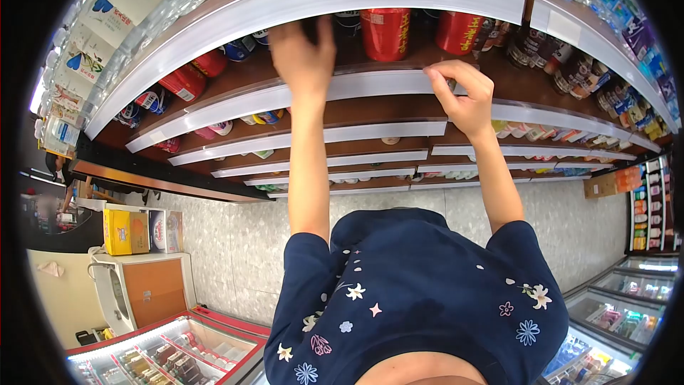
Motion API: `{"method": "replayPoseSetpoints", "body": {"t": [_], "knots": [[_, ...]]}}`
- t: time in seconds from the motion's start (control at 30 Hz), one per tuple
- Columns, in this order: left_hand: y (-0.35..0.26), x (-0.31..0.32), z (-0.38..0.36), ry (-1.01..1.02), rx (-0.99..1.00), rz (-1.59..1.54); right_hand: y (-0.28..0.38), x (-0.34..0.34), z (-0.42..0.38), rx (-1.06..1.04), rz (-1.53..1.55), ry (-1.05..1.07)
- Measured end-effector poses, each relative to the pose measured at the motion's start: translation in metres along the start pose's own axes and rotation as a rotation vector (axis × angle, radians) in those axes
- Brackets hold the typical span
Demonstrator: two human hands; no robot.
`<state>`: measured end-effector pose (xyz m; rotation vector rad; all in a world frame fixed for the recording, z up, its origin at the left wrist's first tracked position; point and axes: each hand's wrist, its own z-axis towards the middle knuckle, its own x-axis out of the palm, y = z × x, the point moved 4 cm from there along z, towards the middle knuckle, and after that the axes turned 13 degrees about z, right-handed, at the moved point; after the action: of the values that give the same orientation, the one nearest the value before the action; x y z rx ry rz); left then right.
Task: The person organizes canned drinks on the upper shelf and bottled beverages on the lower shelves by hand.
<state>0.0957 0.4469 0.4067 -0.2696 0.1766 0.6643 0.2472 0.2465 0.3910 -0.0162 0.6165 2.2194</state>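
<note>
My left hand [305, 53] reaches into the upper shelf under its white front strip. It is blurred, with the thumb apart from the fingers and a dark gap between; the fingertips are partly hidden. Dark blue cans [239, 48] stand to its left, and a dark can top [348, 21] shows to its right. Farther right is a large red can [385, 33] with yellow lettering, with another red can [458, 31] beyond it. My right hand [463, 96] is at the shelf's front edge below that second can, its fingers curled in and nothing visible in them.
White-edged shelves [385, 130] with drinks run below and to both sides. Dark bottles [527, 44] fill the right part of the upper shelf. Clear water bottles [114, 11] stand above at left. Behind are a chest freezer [235, 356], a cabinet [153, 289] and boxes [127, 231].
</note>
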Motion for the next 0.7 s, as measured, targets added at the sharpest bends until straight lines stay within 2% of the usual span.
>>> {"method": "replayPoseSetpoints", "body": {"t": [0.03,0.13,0.17,0.23,0.33,0.43,0.47,0.57,0.6,0.7], "knots": [[0.004,-0.012,0.005,-0.122,0.020,0.033,0.001,-0.002,0.000,-0.002,0.017,0.001],[0.030,-0.027,0.004,-0.157,-0.097,0.171,-0.002,-0.010,-0.006,0.021,0.075,0.016],[0.041,-0.029,-0.001,-0.141,-0.174,0.180,-0.004,-0.012,-0.007,0.031,0.098,0.023],[0.066,-0.031,-0.007,-0.057,-0.212,0.325,-0.008,-0.014,-0.011,0.045,0.125,0.026],[0.092,-0.036,-0.009,-0.013,-0.259,0.377,-0.011,-0.014,-0.016,0.087,0.177,0.035],[0.125,-0.033,0.000,-0.049,-0.168,0.417,-0.011,-0.011,-0.014,0.109,0.221,0.055],[0.133,-0.032,0.004,-0.030,-0.149,0.343,-0.010,-0.009,-0.014,0.116,0.233,0.060],[0.147,-0.026,0.016,-0.015,0.040,0.567,-0.005,-0.002,-0.015,0.190,0.258,0.112],[0.149,-0.025,0.020,0.047,0.084,0.593,-0.002,0.001,-0.016,0.202,0.248,0.127],[0.152,-0.028,0.022,0.050,0.020,0.751,0.004,0.012,-0.014,0.208,0.216,0.149]]}}
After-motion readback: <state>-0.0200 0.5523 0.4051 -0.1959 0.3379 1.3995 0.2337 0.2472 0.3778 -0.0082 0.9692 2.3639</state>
